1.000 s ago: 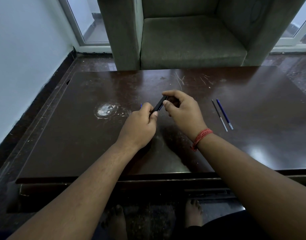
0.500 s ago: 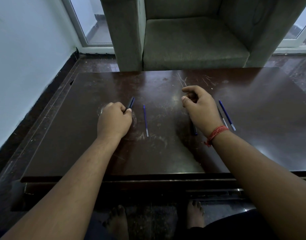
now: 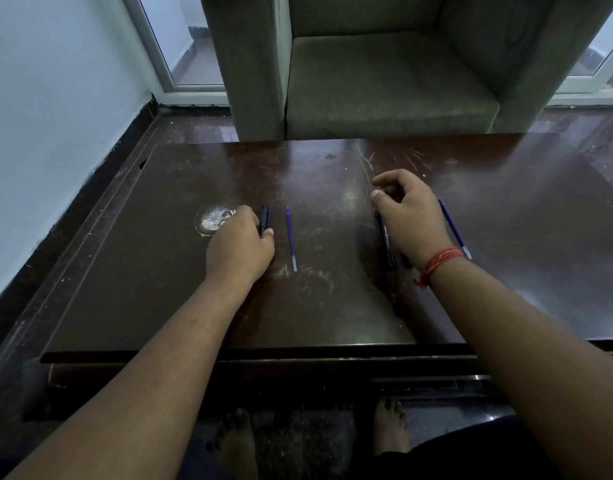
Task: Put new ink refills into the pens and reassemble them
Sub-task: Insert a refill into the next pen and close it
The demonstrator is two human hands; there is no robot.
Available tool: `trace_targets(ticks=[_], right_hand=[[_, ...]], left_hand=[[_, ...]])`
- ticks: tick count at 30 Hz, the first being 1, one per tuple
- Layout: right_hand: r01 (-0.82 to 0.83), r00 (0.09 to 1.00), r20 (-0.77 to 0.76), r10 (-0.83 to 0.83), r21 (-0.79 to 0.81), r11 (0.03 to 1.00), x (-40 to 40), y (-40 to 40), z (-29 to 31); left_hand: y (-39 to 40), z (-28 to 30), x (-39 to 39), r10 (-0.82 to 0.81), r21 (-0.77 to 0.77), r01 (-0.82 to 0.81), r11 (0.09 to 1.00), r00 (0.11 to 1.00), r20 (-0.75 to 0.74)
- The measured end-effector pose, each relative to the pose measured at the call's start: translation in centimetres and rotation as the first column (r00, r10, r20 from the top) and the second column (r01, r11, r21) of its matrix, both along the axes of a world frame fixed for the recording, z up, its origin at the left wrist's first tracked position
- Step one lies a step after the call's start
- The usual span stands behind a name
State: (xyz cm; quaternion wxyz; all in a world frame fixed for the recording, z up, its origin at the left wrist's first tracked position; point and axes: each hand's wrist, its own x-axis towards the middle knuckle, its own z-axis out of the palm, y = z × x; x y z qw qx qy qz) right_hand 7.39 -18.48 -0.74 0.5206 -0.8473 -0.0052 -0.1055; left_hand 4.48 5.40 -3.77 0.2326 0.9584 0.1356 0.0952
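Scratched table (image 3: pixel 333 306), pen parts, refills.

grey armchair (image 3: pixel 384 81) behind scratched dark table (image 3: pixel 333 306)

Two thin blue refills lie on the worktop (image 3: pixel 333 306): one left of centre (image 3: pixel 291 239), one at the right (image 3: pixel 454 228). Two dark pen pieces: a short one at the left (image 3: pixel 265 219), a longer printed barrel right of centre (image 3: pixel 386 244). Two hands, left (image 3: pixel 239 245) and right (image 3: pixel 407 213). One armchair (image 3: pixel 384 81) at the far side.

Left hand (image 3: pixel 241 242) curled low, knuckles up; right hand (image 3: pixel 407 216) loosely cupped, fingers bent.
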Motion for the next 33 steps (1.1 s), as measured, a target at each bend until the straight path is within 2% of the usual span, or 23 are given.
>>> trace_targets(ticks=[9,11,14,17,22,28,33], right_hand=[[0.05,0.999,-0.018,-0.051,-0.031,0.998,0.2,-0.7,0.1],[0.045,0.999,-0.026,-0.048,-0.083,0.995,0.3,-0.9,0.1],[0.022,0.999,-0.038,-0.032,-0.249,0.968,0.6,-1.3,-0.1],[-0.051,0.997,-0.077,0.019,-0.439,0.897,0.8,-1.7,-0.3],[-0.119,0.993,-0.101,0.066,-0.72,0.683,0.8,-1.1,-0.4],[-0.096,0.995,-0.058,0.082,-0.809,0.58,0.3,-0.5,-0.7],[-0.088,0.996,-0.056,0.075,-0.829,0.552,0.3,-0.4,-0.9]], left_hand=[[0.0,-0.2,0.0,-0.009,0.05,0.007,0.999,0.999,0.031],[-0.1,-0.1,0.0,-0.01,0.033,0.009,0.999,0.999,0.039],[-0.2,0.1,0.0,-0.021,0.015,0.02,1.0,0.998,0.067],[-0.6,0.5,-0.2,-0.065,-0.004,0.065,0.998,0.993,0.101],[-1.7,0.6,-0.3,-0.156,0.008,0.157,0.988,0.976,0.153],[-2.3,0.6,-0.6,-0.204,0.018,0.204,0.979,0.965,0.165],[-2.5,0.6,-0.6,-0.224,-0.002,0.227,0.974,0.962,0.158]])
